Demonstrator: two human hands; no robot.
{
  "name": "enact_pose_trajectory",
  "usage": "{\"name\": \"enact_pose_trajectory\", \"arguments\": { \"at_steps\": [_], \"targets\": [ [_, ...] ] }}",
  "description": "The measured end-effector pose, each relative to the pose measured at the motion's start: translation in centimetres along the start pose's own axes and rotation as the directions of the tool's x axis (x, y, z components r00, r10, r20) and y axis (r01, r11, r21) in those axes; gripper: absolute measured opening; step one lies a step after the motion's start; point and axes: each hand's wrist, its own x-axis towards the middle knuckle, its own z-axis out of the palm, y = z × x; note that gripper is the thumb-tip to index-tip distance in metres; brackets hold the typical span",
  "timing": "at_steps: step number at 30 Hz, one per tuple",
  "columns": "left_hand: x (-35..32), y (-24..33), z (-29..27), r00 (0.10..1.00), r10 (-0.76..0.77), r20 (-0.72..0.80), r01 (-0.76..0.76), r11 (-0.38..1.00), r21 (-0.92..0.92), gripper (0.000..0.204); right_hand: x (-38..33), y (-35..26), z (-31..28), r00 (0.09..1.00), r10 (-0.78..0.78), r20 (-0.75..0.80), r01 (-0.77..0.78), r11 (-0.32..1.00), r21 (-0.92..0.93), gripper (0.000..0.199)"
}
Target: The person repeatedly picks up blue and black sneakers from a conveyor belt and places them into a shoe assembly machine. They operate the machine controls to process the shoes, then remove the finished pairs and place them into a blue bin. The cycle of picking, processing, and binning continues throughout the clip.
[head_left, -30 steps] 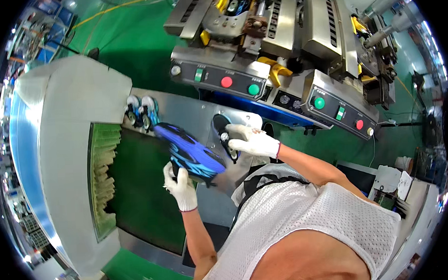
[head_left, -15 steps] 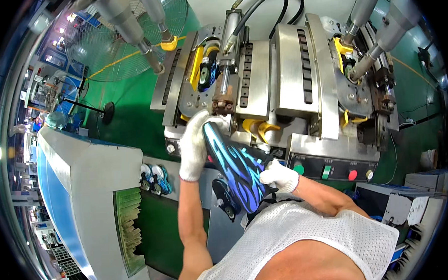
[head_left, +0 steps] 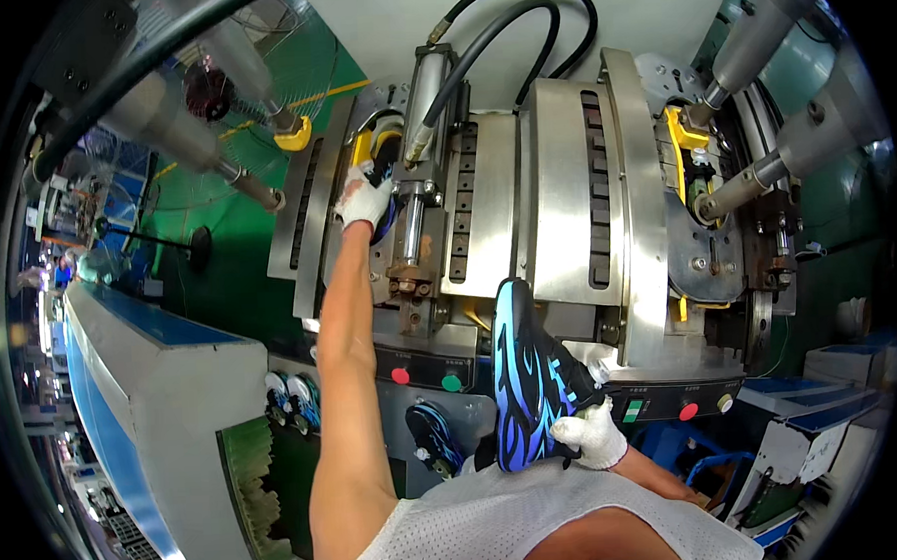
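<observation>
My right hand (head_left: 593, 436), in a white glove, grips a black shoe (head_left: 525, 377) with a blue and purple flame pattern. The shoe is held toe-up close to my body, and a pale part shows at its opening. My left hand (head_left: 364, 198), also gloved, reaches into the left station of a metal press and has closed round another dark shoe (head_left: 383, 165) there. That shoe sits beside a yellow pad (head_left: 362, 148), and the glove hides part of it.
A metal press (head_left: 565, 195) with hoses and buttons fills the middle. Another black-and-blue shoe (head_left: 432, 433) rests before it, and a pair of shoes (head_left: 294, 401) lies further left. At left stands a grey housing (head_left: 159, 413) with a fringed opening. Metal cylinders (head_left: 782, 125) slant over the right station.
My left hand has let go of the flame-patterned shoe and moved forward to the shoe in the left station. The right hand has drawn its shoe rightward and turned it more upright.
</observation>
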Motion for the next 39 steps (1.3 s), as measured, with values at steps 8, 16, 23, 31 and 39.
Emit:
{"name": "enact_pose_trajectory", "arguments": {
  "at_steps": [8,16,23,31,39],
  "targets": [
    [-7.8,-1.9,-13.5,0.965,0.088,-0.246,-0.153,0.954,-0.259,0.07,2.7,-0.2,3.8,0.989,0.014,-0.147,0.0,0.996,0.091,0.071],
    [-33.1,-15.1,-14.8,0.952,-0.21,-0.222,0.039,0.805,-0.592,0.057,17.7,-1.4,16.9,0.997,-0.082,-0.013,0.083,0.976,0.203,0.031],
    [-50.7,-23.6,-9.1,0.752,-0.658,-0.022,0.611,0.71,-0.35,0.062,46.8,0.6,16.2,0.936,-0.22,-0.276,0.091,0.907,-0.412,0.015],
    [-61.2,-24.1,2.2,0.607,-0.793,-0.045,0.747,0.589,-0.307,0.066,55.9,1.1,15.7,0.944,-0.315,0.097,-0.117,-0.595,-0.795,0.036],
    [-61.5,-22.5,5.9,0.53,-0.847,0.042,0.772,0.461,-0.436,0.066,53.3,-1.3,15.2,0.951,-0.101,-0.291,-0.279,0.12,-0.953,0.053]
  ]
}}
